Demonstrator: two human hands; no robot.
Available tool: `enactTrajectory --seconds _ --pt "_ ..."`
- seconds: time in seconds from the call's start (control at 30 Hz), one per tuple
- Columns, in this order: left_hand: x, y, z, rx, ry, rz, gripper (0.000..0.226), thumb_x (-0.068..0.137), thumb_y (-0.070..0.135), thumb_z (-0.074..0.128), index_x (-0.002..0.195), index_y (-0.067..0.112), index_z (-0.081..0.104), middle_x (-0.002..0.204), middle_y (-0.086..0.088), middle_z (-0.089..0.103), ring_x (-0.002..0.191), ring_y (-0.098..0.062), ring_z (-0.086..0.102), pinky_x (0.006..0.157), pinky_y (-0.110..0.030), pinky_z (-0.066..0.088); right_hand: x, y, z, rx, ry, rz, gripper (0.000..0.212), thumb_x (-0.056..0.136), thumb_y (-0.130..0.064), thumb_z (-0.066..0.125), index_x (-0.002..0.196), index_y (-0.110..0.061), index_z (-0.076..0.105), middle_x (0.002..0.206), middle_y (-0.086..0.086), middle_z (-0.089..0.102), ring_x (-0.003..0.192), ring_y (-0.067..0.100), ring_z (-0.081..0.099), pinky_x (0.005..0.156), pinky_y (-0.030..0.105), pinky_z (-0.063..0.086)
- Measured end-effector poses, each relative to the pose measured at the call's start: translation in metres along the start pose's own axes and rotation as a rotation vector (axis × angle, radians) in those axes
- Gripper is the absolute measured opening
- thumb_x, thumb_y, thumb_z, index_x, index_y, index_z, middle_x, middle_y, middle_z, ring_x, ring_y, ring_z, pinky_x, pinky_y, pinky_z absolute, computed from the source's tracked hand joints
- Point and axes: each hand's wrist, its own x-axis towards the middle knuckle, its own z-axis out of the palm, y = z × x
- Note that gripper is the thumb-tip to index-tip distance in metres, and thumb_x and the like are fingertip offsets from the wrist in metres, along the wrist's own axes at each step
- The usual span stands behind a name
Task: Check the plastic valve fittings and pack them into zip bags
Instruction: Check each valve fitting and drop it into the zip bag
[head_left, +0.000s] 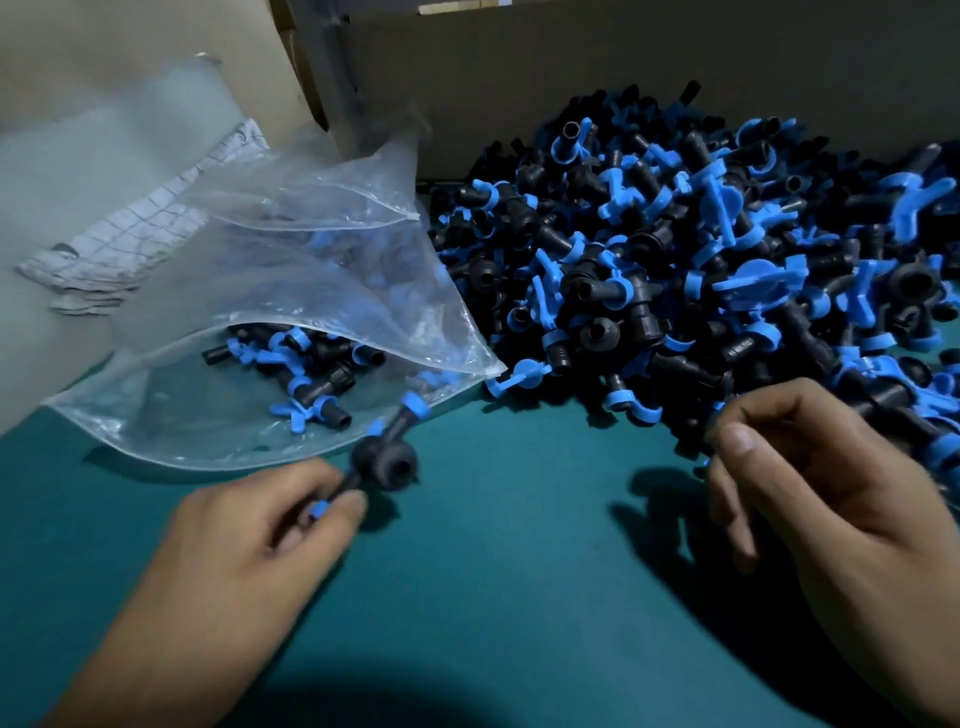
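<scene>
Your left hand (270, 525) pinches one valve fitting (382, 457), long axis aimed up-right at the zip bag (171, 415) mouth just beyond. Your right hand (810, 499), fingers loosely curled and apparently empty, touches the fitting pile (701, 249) on the worktop (519, 597).

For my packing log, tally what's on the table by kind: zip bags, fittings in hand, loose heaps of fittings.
Open zip bags: 1
Fittings held in the left hand: 1
Loose heaps of fittings: 1
Total: 3
</scene>
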Motion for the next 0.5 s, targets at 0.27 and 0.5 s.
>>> enactTrajectory --seconds 0.27,0.5 --pt "0.047 -0.04 -0.032 0.501 0.347 -0.379 0.042 0.095 0.039 0.064 0.07 0.005 0.066 0.071 -0.029 0.065 0.072 -0.05 0.065 0.063 -0.047 0.05 0.0 0.017 -0.004 -0.047 -0.055 0.096 0.048 0.104 -0.06 0.061 0.118 -0.014 0.065 0.059 0.011 0.059 0.044 0.026 0.056 0.049 0.019 0.044" --pt "0.055 -0.022 -0.019 0.48 0.371 -0.325 0.038 0.096 0.031 0.069 0.113 -0.002 0.059 0.093 -0.026 0.073 0.092 -0.054 0.067 0.077 -0.055 0.052 0.003 0.023 -0.013 -0.068 -0.099 0.149 0.056 0.101 -0.063 0.063 0.127 -0.014 0.065 0.067 0.013 0.064 0.042 0.03 0.056 0.045 0.03 0.049"
